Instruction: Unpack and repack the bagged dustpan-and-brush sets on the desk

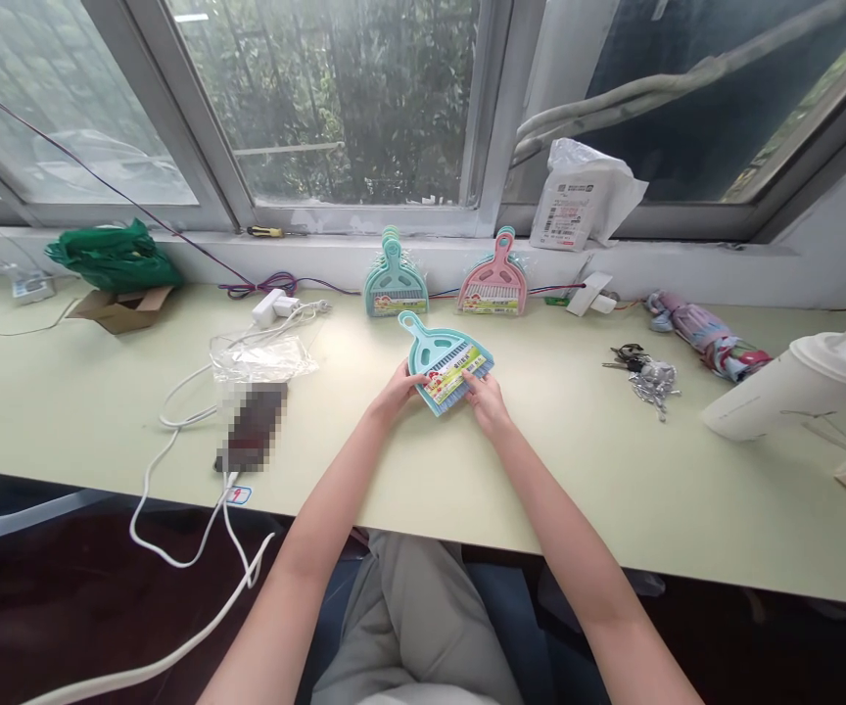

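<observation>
— Windows run the whole back wall, leaves pressed up behind the glass, and under them a long pale green table (614,490) stretches edge to edge. What sits on it on your side?

— Biggest first: a white lidded cup (797,387) lying tipped on the far right, a green bag (111,257) back left above a small cardboard box (123,307), and a white packet (577,196) propped on the sill. Two packaged dustpan sets lean against the wall, a teal one (392,281) and a pink one (494,279), side by side.

— And your arms?

— Both reach straight forward from my lap, bare forearms angling inward so the hands meet near the middle of the table. Between them lies a teal mini dustpan and brush set (444,362), flat on the surface, handle pointing away toward the wall, just in front of the two leaning sets.

— Gripping it?

— My left hand (398,389) curls against its left lower edge, fingers closed onto the rim. My right hand (483,397) pinches the lower right corner by the bristles, thumb on top.

— Smaller things?

— A white charging cable (173,470) loops over the table's left edge, a clear plastic bag (261,358) lies left of my hands, and a bunch of keys (647,372) lies to the right.
</observation>
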### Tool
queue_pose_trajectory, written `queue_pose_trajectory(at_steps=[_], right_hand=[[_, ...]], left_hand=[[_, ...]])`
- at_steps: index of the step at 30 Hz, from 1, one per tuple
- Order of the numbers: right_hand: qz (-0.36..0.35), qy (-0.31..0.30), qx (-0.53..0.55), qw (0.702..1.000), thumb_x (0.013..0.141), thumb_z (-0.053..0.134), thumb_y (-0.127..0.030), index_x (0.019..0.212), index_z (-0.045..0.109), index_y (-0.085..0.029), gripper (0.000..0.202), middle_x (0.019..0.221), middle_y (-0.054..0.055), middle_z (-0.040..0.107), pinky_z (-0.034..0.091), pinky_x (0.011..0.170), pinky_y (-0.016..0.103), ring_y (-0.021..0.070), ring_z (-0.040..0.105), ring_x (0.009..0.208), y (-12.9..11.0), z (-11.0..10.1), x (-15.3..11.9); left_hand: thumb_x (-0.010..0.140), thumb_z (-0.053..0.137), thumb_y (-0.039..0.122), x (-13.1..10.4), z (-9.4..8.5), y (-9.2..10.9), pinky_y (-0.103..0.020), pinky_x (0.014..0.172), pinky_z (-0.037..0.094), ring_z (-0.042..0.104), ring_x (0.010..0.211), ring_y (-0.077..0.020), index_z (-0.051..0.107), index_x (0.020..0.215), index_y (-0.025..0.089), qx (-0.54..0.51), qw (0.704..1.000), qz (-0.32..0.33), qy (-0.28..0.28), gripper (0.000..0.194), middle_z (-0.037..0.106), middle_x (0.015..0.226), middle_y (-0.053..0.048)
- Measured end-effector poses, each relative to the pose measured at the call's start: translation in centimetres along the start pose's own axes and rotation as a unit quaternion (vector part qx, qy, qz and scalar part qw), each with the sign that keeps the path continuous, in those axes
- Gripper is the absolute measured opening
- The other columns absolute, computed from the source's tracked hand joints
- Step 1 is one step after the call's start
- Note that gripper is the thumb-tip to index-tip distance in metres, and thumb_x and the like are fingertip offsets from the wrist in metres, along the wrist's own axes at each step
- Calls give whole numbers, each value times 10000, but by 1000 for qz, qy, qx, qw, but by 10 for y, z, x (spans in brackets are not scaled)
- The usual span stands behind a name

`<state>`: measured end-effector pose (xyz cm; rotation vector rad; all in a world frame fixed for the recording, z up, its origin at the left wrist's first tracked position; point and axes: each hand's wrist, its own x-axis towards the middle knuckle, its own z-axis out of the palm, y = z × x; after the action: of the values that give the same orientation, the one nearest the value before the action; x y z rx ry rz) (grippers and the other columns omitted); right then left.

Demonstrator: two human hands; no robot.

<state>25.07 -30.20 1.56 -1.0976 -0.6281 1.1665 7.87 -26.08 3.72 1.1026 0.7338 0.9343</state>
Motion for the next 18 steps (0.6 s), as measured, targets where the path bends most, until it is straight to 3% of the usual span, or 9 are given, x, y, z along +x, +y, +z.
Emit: queue_pose_trajectory(at_steps=[2, 5, 7, 8, 10, 12, 13, 15, 18], right_hand=[[21, -13, 49, 998, 629, 792, -258, 976, 590, -200, 405, 1058, 65, 683, 566, 851, 351, 219, 658, 982, -1, -2, 1], [11, -13, 80, 997, 586, 821, -202, 903, 611, -192, 380, 953, 37, 705, 589, 793, 313, 193, 678, 894, -4, -4, 1], [1, -15, 87, 996, 582, 825, -198, 910, 620, -190, 387, 947, 33, 707, 594, 780, 306, 188, 681, 879, -6, -6, 1], [-2, -13, 87, 996, 580, 827, -196, 913, 622, -190, 391, 947, 32, 707, 595, 775, 305, 187, 682, 875, -7, -7, 1], [-5, -2, 89, 996, 570, 828, -180, 907, 625, -190, 393, 943, 30, 706, 598, 765, 297, 184, 683, 867, -9, -10, 1], [-7, 11, 93, 996, 557, 827, -159, 891, 626, -188, 391, 943, 27, 705, 599, 756, 286, 179, 682, 861, -10, -12, 3], [-7, 14, 96, 995, 552, 827, -153, 884, 625, -188, 390, 947, 26, 704, 600, 754, 285, 178, 682, 862, -10, -13, 4], [-10, 18, 99, 995, 549, 827, -152, 875, 624, -190, 385, 958, 24, 702, 603, 751, 289, 179, 681, 866, -11, -14, 5], [-16, 22, 108, 994, 552, 824, -152, 870, 622, -191, 378, 978, 25, 700, 603, 761, 290, 179, 680, 885, -14, -16, 6]], left_hand=[[616, 726, 193, -1, 0, 3, -377, 873, 513, 639, 957, -229, 561, 1096, 160, 25, 999, -3, -23, 509, 659, 1048, -73], [786, 611, 365, -1, -8, 12, -419, 931, 479, 612, 1044, -248, 569, 1146, 158, 140, 989, 9, -39, 417, 644, 1140, -103], [887, 460, 405, -1, -24, 19, -455, 1033, 388, 521, 1198, -265, 582, 1171, 158, 293, 954, 50, 46, 396, 591, 1253, -121], [912, 412, 390, -2, -36, 23, -469, 1087, 314, 436, 1287, -272, 579, 1193, 155, 378, 914, 76, 122, 403, 538, 1327, -131], [917, 404, 343, -5, -62, 26, -500, 1148, 144, 209, 1416, -286, 527, 1280, 136, 523, 793, 106, 295, 435, 370, 1471, -149], [895, 447, 309, -10, -88, 26, -547, 1141, 72, 72, 1446, -305, 404, 1391, 120, 601, 698, 66, 384, 534, 224, 1537, -167], [878, 474, 299, -12, -98, 25, -568, 1129, 81, 71, 1443, -323, 365, 1413, 99, 615, 674, 27, 408, 581, 209, 1535, -192], [864, 489, 283, -15, -110, 24, -586, 1109, 125, 172, 1419, -346, 363, 1411, 84, 622, 661, -29, 419, 596, 280, 1499, -225], [861, 481, 265, -14, -107, 25, -494, 1080, 267, 469, 1251, -293, 456, 1359, 158, 617, 708, 0, 344, 510, 571, 1284, -160]])
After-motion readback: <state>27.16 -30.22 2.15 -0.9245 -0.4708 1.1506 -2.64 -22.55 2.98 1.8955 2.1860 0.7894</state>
